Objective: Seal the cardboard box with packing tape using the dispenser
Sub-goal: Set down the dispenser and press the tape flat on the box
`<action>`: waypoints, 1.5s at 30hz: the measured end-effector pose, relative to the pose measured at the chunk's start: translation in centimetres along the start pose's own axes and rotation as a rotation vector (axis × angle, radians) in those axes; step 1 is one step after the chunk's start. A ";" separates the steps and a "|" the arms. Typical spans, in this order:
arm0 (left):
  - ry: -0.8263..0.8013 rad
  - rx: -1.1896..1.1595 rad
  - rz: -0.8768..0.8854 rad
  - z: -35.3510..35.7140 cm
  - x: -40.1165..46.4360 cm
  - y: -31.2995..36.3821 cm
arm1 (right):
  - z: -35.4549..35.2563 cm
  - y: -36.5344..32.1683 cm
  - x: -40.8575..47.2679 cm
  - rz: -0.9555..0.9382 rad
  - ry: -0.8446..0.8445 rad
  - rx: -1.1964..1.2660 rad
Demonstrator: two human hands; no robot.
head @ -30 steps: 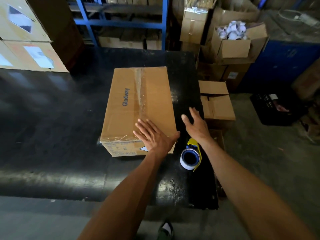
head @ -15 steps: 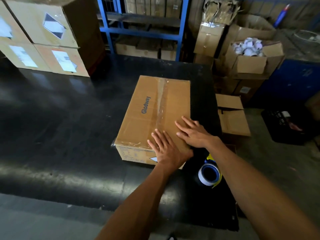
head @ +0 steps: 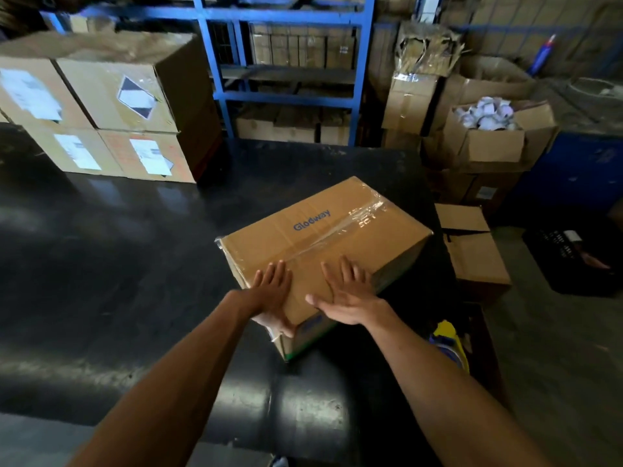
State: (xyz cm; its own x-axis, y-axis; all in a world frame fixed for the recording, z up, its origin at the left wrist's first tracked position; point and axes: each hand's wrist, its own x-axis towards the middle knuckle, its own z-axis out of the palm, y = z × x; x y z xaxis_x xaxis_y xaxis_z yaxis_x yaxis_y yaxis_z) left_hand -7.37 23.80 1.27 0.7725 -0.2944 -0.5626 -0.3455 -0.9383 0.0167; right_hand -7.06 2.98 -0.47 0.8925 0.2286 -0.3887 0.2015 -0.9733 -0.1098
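A black table (head: 118, 264) fills the room's middle, blue shelving (head: 286, 18) behind it. At its far left stand stacked cartons (head: 111, 106), all shut, with white labels. Right of the table, off its edge, an open carton (head: 488, 143) is heaped with small white items; a lower carton (head: 475, 251) beside the table has its flaps loosely folded. The box (head: 323, 244) sits on the table near its right edge, turned askew, shut, with clear tape (head: 350, 220) running along its top seam and wrinkled at the far end, and "Glodway" printed in blue. Both hands lie flat on its near top, fingers spread, holding nothing: left hand (head: 273, 294) at the near corner, right hand (head: 347, 294) beside it. The dispenser (head: 448, 338), yellow and blue, lies on the table just behind the right forearm.
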 end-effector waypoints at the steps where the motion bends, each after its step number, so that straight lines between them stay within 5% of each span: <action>1: -0.028 0.010 -0.019 -0.5 0.1 -0.4 | -0.7 -0.5 -0.1 -0.010 0.010 -0.013; 9: 0.108 -0.137 -0.080 2.5 1.8 1.0 | -1.7 5.2 0.9 0.213 0.001 0.109; 15: 0.056 -0.041 -0.040 0.6 2.5 -3.6 | -1.2 2.2 0.5 0.276 -0.040 0.080; 20: 0.000 -0.116 -0.167 -0.9 3.5 -2.8 | -2.7 3.5 -0.4 0.242 0.167 -0.028; 28: 0.194 -0.135 -0.075 0.0 5.3 -3.4 | 0.3 4.5 0.0 0.362 0.103 0.208; 45: 0.257 -0.076 0.021 -0.6 7.4 -5.7 | 1.3 2.4 -0.4 0.455 0.162 0.310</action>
State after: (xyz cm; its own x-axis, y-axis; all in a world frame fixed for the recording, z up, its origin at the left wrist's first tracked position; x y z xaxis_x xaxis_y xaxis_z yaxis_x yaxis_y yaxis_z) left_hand 0.63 26.88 -2.53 0.8787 -0.3413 -0.3337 -0.3294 -0.9395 0.0936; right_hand -7.47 0.60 -1.72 0.9170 -0.2420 -0.3171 -0.3236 -0.9161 -0.2367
